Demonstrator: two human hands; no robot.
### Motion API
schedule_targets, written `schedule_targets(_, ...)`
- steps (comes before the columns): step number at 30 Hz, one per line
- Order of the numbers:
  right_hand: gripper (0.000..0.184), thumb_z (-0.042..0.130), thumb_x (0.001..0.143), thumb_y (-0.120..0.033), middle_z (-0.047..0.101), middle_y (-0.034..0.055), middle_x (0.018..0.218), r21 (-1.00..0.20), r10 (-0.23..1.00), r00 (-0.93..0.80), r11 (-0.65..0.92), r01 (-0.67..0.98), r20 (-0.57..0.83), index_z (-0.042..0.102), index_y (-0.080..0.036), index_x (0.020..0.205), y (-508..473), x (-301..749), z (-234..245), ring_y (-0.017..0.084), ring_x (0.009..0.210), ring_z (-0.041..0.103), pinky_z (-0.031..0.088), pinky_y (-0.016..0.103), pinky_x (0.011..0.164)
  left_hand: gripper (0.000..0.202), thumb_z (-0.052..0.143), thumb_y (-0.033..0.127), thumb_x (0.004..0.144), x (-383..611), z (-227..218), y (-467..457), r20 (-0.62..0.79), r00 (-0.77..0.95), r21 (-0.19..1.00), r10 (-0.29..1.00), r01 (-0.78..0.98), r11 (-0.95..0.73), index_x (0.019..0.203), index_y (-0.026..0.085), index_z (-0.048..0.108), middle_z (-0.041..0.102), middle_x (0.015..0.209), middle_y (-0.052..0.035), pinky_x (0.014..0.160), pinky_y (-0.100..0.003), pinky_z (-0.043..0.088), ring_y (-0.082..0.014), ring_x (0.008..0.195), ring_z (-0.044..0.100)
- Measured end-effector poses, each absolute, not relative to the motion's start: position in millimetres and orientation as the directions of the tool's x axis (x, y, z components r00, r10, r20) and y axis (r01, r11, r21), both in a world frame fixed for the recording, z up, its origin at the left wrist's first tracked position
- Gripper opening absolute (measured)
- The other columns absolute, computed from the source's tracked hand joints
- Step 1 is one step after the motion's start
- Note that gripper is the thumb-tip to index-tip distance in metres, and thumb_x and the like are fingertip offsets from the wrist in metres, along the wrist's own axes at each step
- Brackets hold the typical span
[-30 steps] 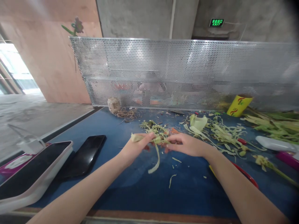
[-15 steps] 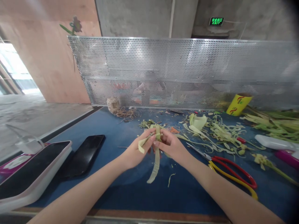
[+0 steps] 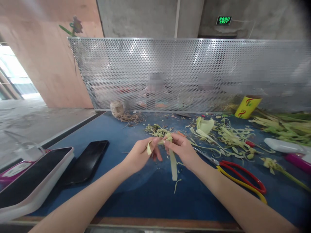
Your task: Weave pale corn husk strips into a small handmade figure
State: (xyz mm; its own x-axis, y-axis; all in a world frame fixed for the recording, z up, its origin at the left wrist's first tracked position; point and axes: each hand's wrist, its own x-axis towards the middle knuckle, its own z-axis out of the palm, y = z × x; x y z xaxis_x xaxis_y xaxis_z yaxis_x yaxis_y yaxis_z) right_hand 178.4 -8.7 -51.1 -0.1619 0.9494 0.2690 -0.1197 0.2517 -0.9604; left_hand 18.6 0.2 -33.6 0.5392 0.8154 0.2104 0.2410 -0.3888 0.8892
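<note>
Both my hands meet above the middle of the blue table (image 3: 136, 197). My left hand (image 3: 139, 156) pinches one end of a pale green leaf strip (image 3: 173, 161), its fingers closed on the folded part. My right hand (image 3: 182, 149) is closed on the same strip just to the right, thumb and fingers pressing it. A loose tail of the strip hangs down from my right hand toward the table. A small curl of leaf lies on the table under the hands.
Scissors with red and yellow handles (image 3: 239, 179) lie right of my hands. Leaf scraps (image 3: 225, 137) and green stalks (image 3: 284, 126) cover the right side. A black phone (image 3: 87, 161), a white-edged tablet (image 3: 31, 181), a twine ball (image 3: 117, 108), a yellow roll (image 3: 246, 106) and a perforated metal screen (image 3: 189, 74) are around.
My hands came together from a wide hold on the strip and folded it. The hanging tail has shifted from under the left hand to under the right hand.
</note>
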Motion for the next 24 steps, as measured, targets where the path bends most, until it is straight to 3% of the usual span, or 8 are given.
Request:
schedule_targets(7, 0.015, 0.067, 0.063, -0.029, 0.049, -0.0055, 0.047, -0.923, 0.983, -0.026, 0.163, -0.349, 0.184, 0.059, -0.016, 0.063, -3, 181, -55, 0.005, 0.039, 0.039, 0.031, 0.020, 0.041, 0.044, 0.027, 0.042, 0.087, 18, -35, -3, 0.198, 0.541, 0.846, 0.817, 0.327, -0.421, 0.119, 0.018, 0.047, 0.063, 0.057, 0.0002, 0.044, -0.019, 0.039, -0.0078, 0.036, 0.050)
schedule_targets(13, 0.018, 0.070, 0.059, -0.024, 0.048, -0.0053, 0.045, -0.867, 0.987, 0.059, 0.157, -0.473, 0.147, 0.054, -0.016, 0.055, 0, 185, -49, 0.005, 0.040, 0.038, 0.032, 0.019, 0.040, 0.044, 0.029, 0.041, 0.087, 18, -35, -3, 0.215, 0.523, 0.862, 0.825, 0.295, -0.412, 0.119, 0.018, 0.048, 0.063, 0.057, -0.0001, 0.042, -0.018, 0.038, -0.0076, 0.036, 0.051)
schedule_targets(17, 0.016, 0.065, 0.065, -0.032, 0.054, -0.0025, 0.054, -0.858, 0.978, -0.053, 0.149, -0.491, 0.201, 0.060, -0.017, 0.068, -3, 185, -46, 0.006, 0.045, 0.043, 0.036, 0.021, 0.044, 0.045, 0.031, 0.042, 0.086, 17, -32, -2, 0.222, 0.496, 0.923, 0.840, 0.171, -0.345, 0.115, 0.014, 0.050, 0.063, 0.058, -0.0024, 0.041, -0.020, 0.038, -0.0092, 0.038, 0.053)
schedule_targets(21, 0.015, 0.067, 0.064, -0.031, 0.055, -0.0024, 0.057, -0.870, 0.982, -0.071, 0.123, -0.477, 0.177, 0.065, -0.018, 0.071, -7, 185, -42, 0.006, 0.048, 0.046, 0.038, 0.020, 0.048, 0.047, 0.053, 0.039, 0.076, 19, -29, -5, 0.296, 0.470, 0.939, 0.832, 0.014, -0.343, 0.115, 0.014, 0.047, 0.065, 0.066, -0.0043, 0.046, -0.023, 0.043, -0.0135, 0.050, 0.058)
schedule_targets(24, 0.013, 0.069, 0.059, -0.029, 0.057, -0.0023, 0.057, -0.878, 0.993, -0.071, 0.053, -0.476, 0.098, 0.067, -0.020, 0.069, -10, 182, -39, 0.007, 0.050, 0.049, 0.040, 0.021, 0.050, 0.067, 0.070, 0.026, 0.061, 23, -34, -7, 0.428, 0.431, 0.878, 0.794, 0.011, -0.479, 0.120, 0.018, 0.040, 0.064, 0.076, -0.0045, 0.058, -0.026, 0.047, -0.0175, 0.068, 0.060)
